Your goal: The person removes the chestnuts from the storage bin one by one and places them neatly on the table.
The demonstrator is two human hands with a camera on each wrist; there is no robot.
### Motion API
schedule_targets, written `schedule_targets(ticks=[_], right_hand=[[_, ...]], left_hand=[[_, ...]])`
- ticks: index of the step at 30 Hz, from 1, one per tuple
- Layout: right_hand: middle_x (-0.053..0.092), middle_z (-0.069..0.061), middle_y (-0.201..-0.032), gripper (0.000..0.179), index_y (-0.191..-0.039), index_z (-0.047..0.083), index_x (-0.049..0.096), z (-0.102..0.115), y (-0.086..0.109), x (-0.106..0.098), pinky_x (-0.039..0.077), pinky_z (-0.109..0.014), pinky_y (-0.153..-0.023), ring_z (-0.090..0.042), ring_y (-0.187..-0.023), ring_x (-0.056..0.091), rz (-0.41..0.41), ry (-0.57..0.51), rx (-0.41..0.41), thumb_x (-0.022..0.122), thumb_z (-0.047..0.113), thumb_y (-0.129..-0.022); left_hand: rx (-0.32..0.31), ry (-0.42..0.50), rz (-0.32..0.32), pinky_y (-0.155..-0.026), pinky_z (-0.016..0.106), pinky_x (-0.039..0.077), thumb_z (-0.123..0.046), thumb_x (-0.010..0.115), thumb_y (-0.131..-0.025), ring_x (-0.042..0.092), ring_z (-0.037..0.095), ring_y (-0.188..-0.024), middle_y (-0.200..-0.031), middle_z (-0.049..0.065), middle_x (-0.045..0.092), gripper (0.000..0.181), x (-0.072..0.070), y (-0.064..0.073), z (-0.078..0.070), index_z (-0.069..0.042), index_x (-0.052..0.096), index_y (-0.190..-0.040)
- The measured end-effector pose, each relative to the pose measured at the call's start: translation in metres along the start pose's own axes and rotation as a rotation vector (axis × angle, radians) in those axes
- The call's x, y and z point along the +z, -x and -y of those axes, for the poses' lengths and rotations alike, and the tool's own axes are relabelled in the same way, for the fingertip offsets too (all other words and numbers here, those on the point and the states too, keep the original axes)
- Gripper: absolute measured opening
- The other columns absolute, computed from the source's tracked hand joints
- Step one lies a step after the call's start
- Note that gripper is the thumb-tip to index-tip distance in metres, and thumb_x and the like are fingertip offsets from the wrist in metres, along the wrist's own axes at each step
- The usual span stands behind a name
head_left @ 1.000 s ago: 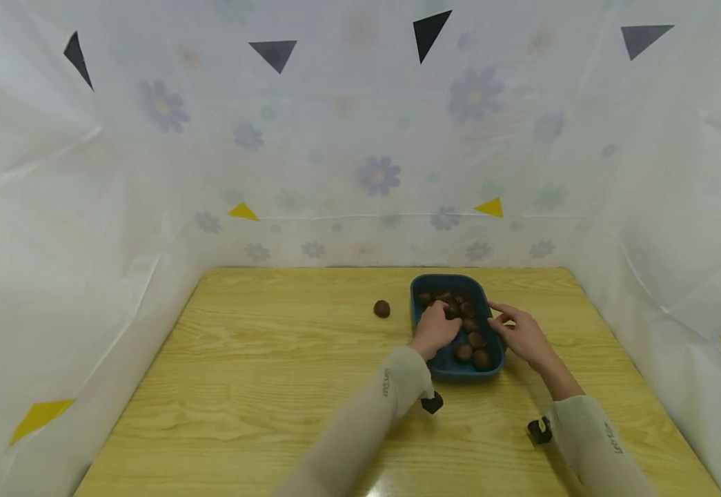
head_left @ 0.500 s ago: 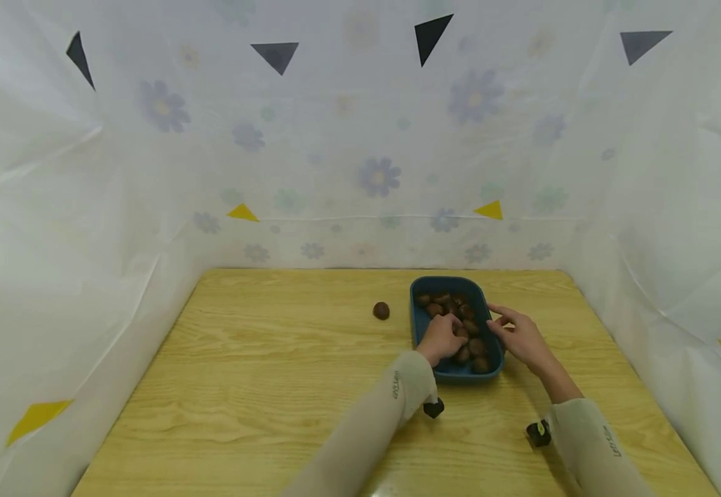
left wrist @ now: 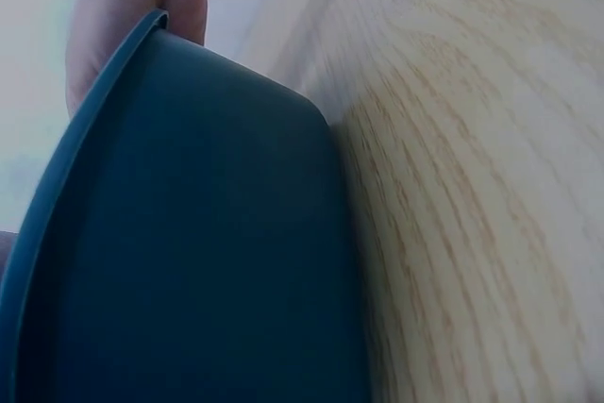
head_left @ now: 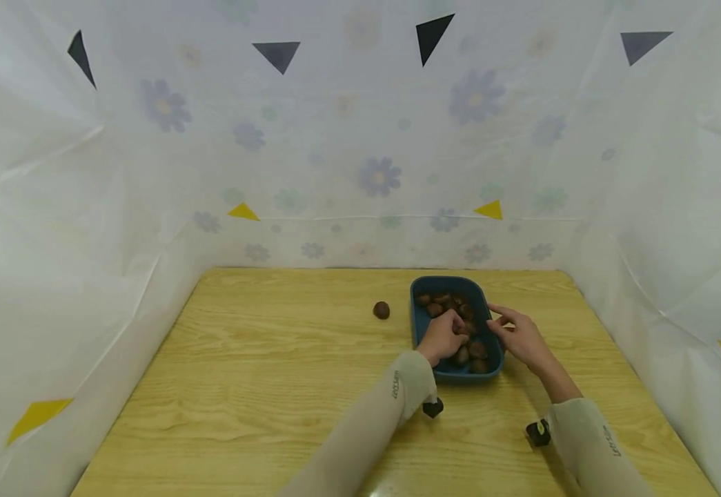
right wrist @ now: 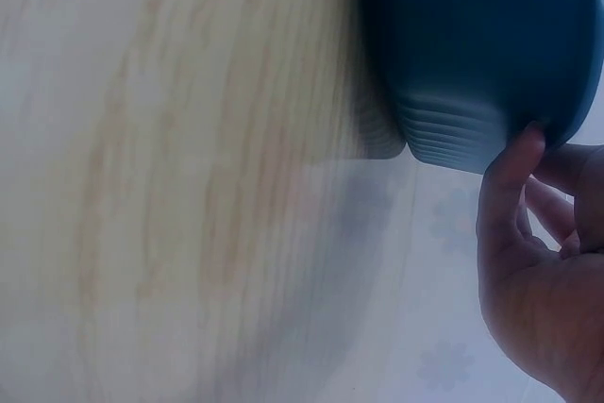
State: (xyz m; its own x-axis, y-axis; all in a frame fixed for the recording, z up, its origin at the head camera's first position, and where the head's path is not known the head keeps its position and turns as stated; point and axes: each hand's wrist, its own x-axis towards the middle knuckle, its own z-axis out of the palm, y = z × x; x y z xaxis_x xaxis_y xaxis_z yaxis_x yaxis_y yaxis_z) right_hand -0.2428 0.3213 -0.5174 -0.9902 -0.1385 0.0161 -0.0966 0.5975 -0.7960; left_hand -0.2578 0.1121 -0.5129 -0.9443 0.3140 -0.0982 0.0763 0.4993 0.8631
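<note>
My left hand [head_left: 442, 336] reaches into a dark blue rectangular container [head_left: 423, 323] with curled fingers, among several brown chestnuts [head_left: 477, 350]. Its thumb and index finger bend around the chestnuts in the middle; the fingertips are mostly hidden, and I cannot tell whether they pinch one. At the right side, my right hand [head_left: 524, 339] holds the container's rim between thumb and fingers. The right wrist view shows a fingertip [right wrist: 530, 143] against the outer wall. In the left wrist view the container's wall [left wrist: 217, 224] covers most of the picture and part of the left hand.
One loose chestnut [head_left: 381, 310] lies on the wooden table [head_left: 261, 373], left of the container. White sheeting [head_left: 310, 138] with printed flowers hangs behind the table and along both sides. Dark and yellow triangles are stuck to it.
My left hand has shifted from the far part of the container toward its middle, then lifted slightly. Chestnuts near it have moved a little. The right hand stays at the rim.
</note>
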Motion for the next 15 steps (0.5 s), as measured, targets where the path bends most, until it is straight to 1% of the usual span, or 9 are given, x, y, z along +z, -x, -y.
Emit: schedule_targets(ticks=[3,7,11,15], right_hand=[[0.061,-0.024,-0.111,0.056,-0.159,0.003,0.04,0.001,0.0,0.0,0.053,-0.035,-0.053,-0.017,-0.071,0.066,-0.002,0.008,0.003,0.054,0.028,-0.11],[0.062,-0.024,-0.111,0.056,-0.159,0.004,0.04,0.002,-0.001,-0.001,0.052,-0.034,-0.053,-0.018,-0.073,0.067,-0.004,0.02,0.004,0.053,0.029,-0.111],[0.062,-0.024,-0.11,0.056,-0.158,0.003,0.04,0.003,-0.001,-0.001,0.054,-0.035,-0.054,-0.019,-0.078,0.07,-0.001,0.023,0.004,0.053,0.029,-0.111],[0.062,-0.024,-0.11,0.056,-0.158,0.003,0.04,0.003,0.0,0.0,0.056,-0.036,-0.055,-0.019,-0.077,0.069,-0.004,0.023,0.008,0.053,0.029,-0.11]], left_hand=[[0.021,-0.007,-0.021,-0.072,0.027,0.051,-0.011,0.072,-0.098,0.058,0.012,-0.084,-0.1,0.001,0.065,0.013,-0.001,-0.001,0.0,-0.012,0.064,-0.108],[0.044,0.001,-0.046,-0.077,0.028,0.053,-0.014,0.072,-0.099,0.061,0.013,-0.09,-0.105,0.001,0.067,0.013,-0.006,-0.001,-0.002,-0.013,0.064,-0.11],[0.061,0.016,-0.052,-0.081,0.028,0.055,-0.017,0.071,-0.1,0.064,0.013,-0.095,-0.109,0.0,0.069,0.014,-0.011,-0.001,-0.002,-0.015,0.064,-0.112],[0.098,0.031,-0.055,-0.08,0.025,0.057,-0.02,0.07,-0.101,0.066,0.011,-0.093,-0.111,0.001,0.069,0.014,-0.02,0.0,-0.002,-0.016,0.063,-0.113]])
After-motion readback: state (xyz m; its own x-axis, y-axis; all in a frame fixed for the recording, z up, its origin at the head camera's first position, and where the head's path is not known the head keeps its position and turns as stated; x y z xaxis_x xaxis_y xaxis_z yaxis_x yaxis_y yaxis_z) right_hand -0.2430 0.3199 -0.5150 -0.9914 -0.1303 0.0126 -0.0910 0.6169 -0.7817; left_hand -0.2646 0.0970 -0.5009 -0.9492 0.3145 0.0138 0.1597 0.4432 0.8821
